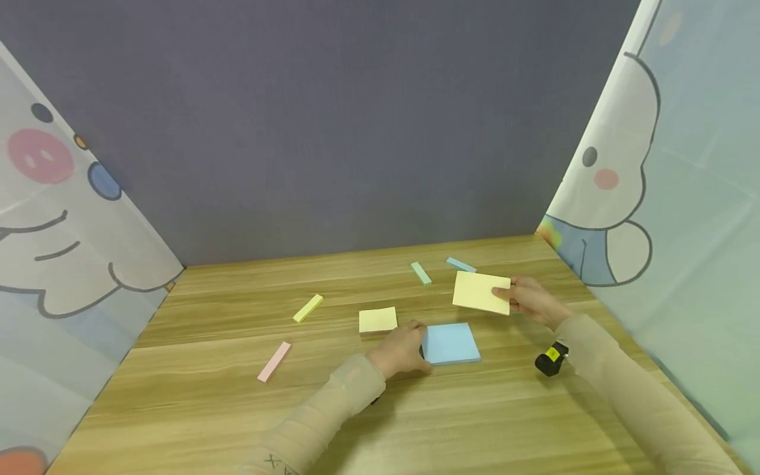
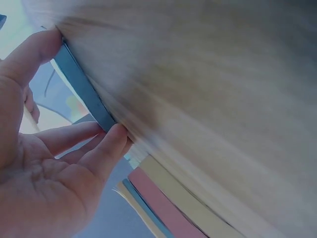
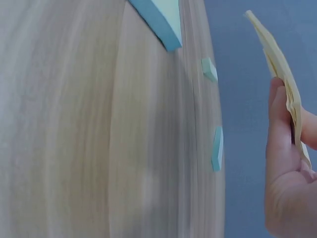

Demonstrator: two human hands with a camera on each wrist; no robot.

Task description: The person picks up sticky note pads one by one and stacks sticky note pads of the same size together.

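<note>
Left hand grips blue pad across near and far edges, pad flat on wooden table to its right. Right hand pinches yellow pad above table, pad extending to hand's left. Small layered stack just beyond left hand, contact hard to tell. Pink strip, yellow strip lie left of left hand.
</note>
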